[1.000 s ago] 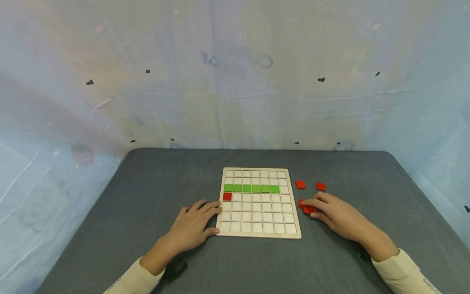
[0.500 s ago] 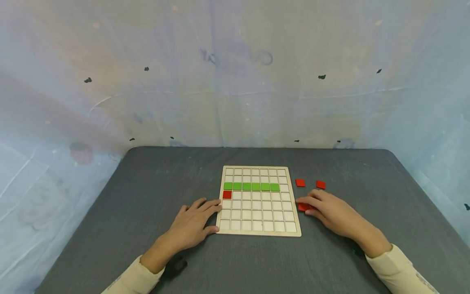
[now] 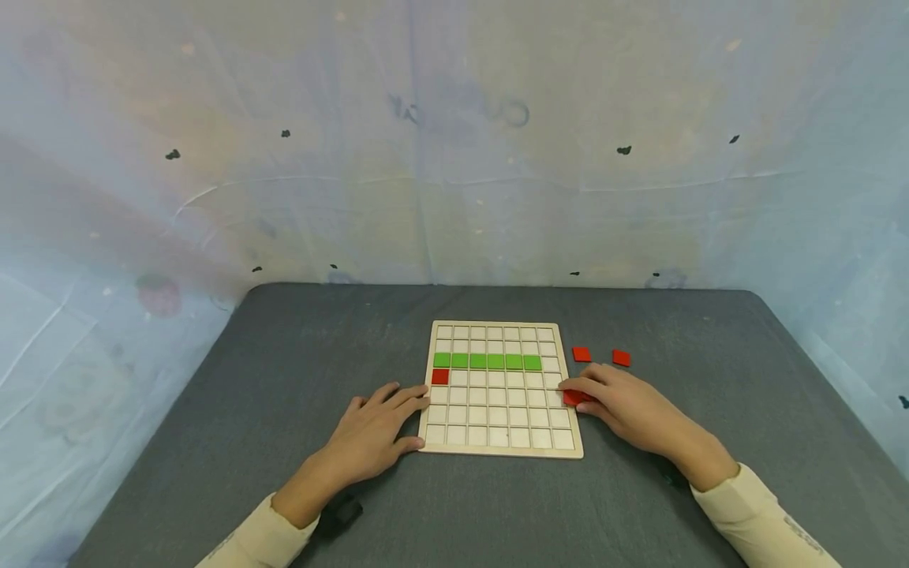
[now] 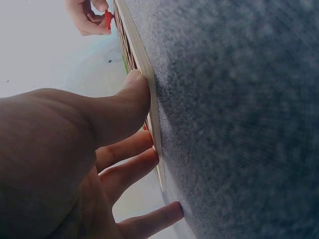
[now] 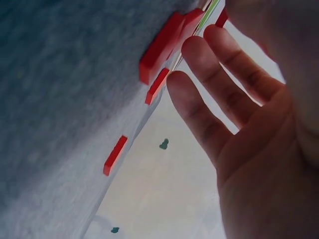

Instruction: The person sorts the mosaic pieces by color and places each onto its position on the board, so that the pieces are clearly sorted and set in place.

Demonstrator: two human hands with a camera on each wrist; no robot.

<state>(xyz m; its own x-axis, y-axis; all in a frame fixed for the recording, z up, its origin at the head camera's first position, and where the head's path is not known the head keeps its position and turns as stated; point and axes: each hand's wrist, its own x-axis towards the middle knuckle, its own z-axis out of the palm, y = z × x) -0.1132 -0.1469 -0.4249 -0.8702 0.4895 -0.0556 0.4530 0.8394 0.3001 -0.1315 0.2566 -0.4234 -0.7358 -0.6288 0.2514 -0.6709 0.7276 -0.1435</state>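
A pale wooden grid board (image 3: 503, 454) lies on the dark table. My left hand (image 3: 372, 438) rests against its left side, fingers spread and fairly straight; in the left wrist view the thumb touches the board's edge. My right hand (image 3: 632, 414) is at the board's right edge, pinching a red square tile (image 4: 108, 20) clear of the board's surface. The right wrist view shows that tile (image 5: 222, 19) mostly hidden behind the hand. One red tile (image 3: 440, 377) sits in the leftmost cell of the fourth row. Above it runs a row of green tiles (image 3: 478, 361).
Two loose red tiles, one nearer the board (image 3: 581, 354) and one farther right (image 3: 621, 358), lie beyond the right hand. More red tiles (image 5: 162, 47) lie overlapping on the table (image 3: 319, 331) under that hand. A light patterned sheet (image 3: 454, 197) hangs behind the table.
My right hand has taken up a red tile from the small pile and moved left with it to the board's right edge. The left hand has stayed in place.
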